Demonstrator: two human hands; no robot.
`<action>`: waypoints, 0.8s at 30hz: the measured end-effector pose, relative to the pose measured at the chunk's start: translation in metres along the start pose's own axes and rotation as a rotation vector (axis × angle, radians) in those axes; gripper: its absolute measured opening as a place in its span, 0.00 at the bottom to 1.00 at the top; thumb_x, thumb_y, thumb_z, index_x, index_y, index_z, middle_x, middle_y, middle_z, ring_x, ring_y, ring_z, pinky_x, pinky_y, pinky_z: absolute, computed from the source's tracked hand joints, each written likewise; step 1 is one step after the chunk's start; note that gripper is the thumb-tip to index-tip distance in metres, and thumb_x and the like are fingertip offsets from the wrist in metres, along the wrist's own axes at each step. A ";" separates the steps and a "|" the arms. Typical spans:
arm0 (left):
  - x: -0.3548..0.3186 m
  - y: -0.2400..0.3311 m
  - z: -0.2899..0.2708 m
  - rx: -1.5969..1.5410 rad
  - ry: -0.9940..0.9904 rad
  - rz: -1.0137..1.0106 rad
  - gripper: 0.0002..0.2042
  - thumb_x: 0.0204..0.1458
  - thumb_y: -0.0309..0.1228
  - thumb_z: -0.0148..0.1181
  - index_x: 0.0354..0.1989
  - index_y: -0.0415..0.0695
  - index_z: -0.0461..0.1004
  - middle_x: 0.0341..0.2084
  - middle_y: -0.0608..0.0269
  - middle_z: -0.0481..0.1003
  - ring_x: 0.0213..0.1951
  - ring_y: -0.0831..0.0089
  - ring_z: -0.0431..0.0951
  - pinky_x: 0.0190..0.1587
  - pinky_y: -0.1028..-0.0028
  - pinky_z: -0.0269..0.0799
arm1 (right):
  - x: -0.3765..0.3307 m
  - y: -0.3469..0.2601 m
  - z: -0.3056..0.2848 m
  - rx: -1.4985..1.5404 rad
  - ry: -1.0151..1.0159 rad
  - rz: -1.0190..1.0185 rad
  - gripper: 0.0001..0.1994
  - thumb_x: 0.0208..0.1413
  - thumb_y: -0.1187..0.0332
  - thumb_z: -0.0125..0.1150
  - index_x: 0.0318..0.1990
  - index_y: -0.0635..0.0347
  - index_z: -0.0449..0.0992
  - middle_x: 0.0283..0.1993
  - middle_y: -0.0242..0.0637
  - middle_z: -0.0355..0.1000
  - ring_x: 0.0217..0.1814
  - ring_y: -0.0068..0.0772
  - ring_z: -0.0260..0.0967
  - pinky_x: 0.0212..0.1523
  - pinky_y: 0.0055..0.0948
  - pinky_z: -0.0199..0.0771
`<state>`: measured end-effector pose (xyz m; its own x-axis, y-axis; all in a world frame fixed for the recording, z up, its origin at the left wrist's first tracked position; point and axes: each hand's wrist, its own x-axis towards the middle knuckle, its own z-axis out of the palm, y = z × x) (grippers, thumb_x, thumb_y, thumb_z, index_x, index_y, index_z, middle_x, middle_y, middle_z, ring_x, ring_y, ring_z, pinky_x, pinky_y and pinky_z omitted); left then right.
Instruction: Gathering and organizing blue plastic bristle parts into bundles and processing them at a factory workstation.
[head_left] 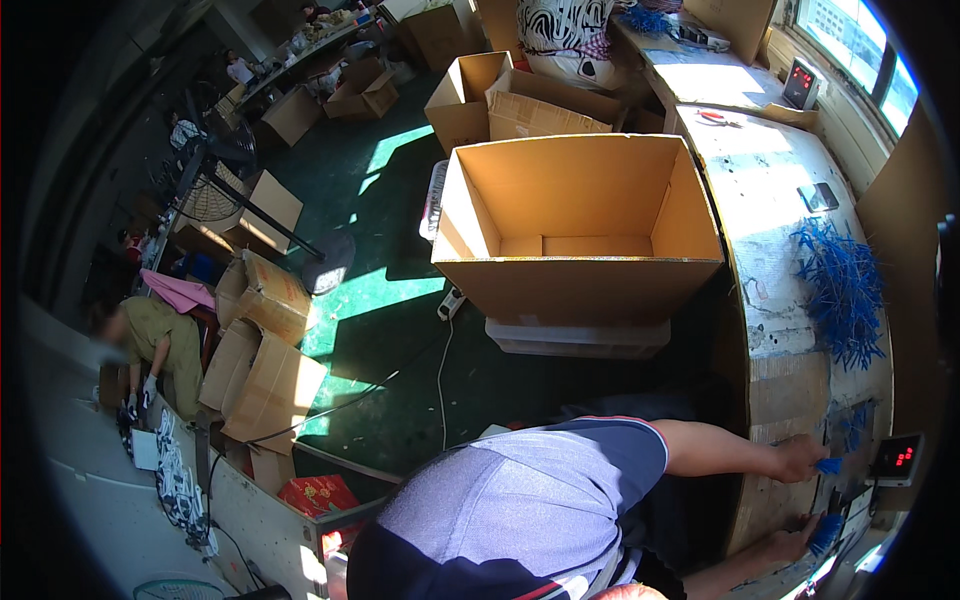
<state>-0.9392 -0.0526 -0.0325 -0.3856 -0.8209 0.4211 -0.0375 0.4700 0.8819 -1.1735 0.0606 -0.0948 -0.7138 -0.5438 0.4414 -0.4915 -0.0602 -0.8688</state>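
The person leaned over w/ both arms stretched to the tabletop (775, 200) on the right side of the view. One hand's grip (800, 458) sat at the tabletop edge, fingers closed on a small blue bundle (828, 465) of thin plastic strips. Which arm was L and which R couldn't be made out, the torso being twisted, so I call them upper and lower. The lower hand's grip (800, 540) was just below the upper one, pinched on another blue piece (826, 532). Just beyond the upper grip stood a small scale w/ red digits (898, 458), touching distance to its right. Farther up the tabletop from both grips lay a big loose pile of blue strips (845, 290), well apart. Left of that pile, beside the tabletop, an open cardboard box (580, 225) sat on a clear plastic bin (578, 338). Far off to the left, another person (155, 345) bent over cartons.
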 end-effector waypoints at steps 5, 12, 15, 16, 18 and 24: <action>0.002 0.004 0.005 0.024 -0.020 -0.015 0.07 0.52 0.32 0.60 0.28 0.42 0.74 0.28 0.43 0.77 0.36 0.42 0.78 0.39 0.52 0.72 | 0.018 0.032 -0.005 -0.163 0.107 0.143 0.14 0.61 0.62 0.68 0.44 0.65 0.85 0.33 0.34 0.78 0.33 0.28 0.73 0.38 0.26 0.73; 0.003 -0.003 0.008 0.038 0.006 -0.028 0.08 0.54 0.33 0.60 0.29 0.41 0.75 0.28 0.43 0.77 0.35 0.41 0.78 0.39 0.53 0.72 | -0.011 -0.031 0.028 0.021 0.086 0.237 0.09 0.55 0.68 0.75 0.36 0.65 0.82 0.29 0.31 0.73 0.28 0.24 0.65 0.30 0.25 0.65; 0.006 -0.001 0.022 -0.158 0.170 -0.128 0.08 0.54 0.34 0.62 0.30 0.41 0.76 0.26 0.44 0.77 0.32 0.44 0.79 0.37 0.54 0.72 | -0.011 -0.037 0.032 0.070 0.069 0.321 0.12 0.53 0.66 0.77 0.38 0.66 0.84 0.29 0.30 0.74 0.29 0.24 0.66 0.31 0.25 0.65; 0.011 0.000 0.026 -0.157 0.166 -0.128 0.08 0.54 0.34 0.62 0.30 0.41 0.76 0.26 0.44 0.77 0.32 0.44 0.79 0.37 0.54 0.72 | -0.010 -0.034 0.033 0.080 0.048 0.347 0.15 0.52 0.64 0.78 0.40 0.67 0.85 0.31 0.30 0.75 0.30 0.25 0.66 0.32 0.27 0.66; 0.023 0.000 0.035 -0.454 -0.092 -0.331 0.10 0.52 0.35 0.64 0.31 0.40 0.77 0.26 0.45 0.77 0.32 0.51 0.80 0.38 0.56 0.72 | -0.006 -0.030 0.035 0.079 0.010 0.328 0.15 0.52 0.65 0.78 0.41 0.67 0.85 0.33 0.31 0.76 0.32 0.26 0.68 0.34 0.27 0.68; 0.031 0.009 0.058 -0.287 -0.032 -0.097 0.12 0.48 0.33 0.68 0.31 0.37 0.76 0.29 0.49 0.79 0.34 0.56 0.81 0.39 0.60 0.74 | -0.007 -0.012 0.035 0.212 0.048 0.209 0.17 0.52 0.66 0.78 0.44 0.70 0.84 0.43 0.38 0.80 0.42 0.27 0.73 0.45 0.27 0.75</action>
<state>-1.0044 -0.0548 -0.0235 -0.4215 -0.8449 0.3294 0.1848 0.2756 0.9433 -1.1456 0.0353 -0.0956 -0.8139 -0.5228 0.2535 -0.2196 -0.1273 -0.9673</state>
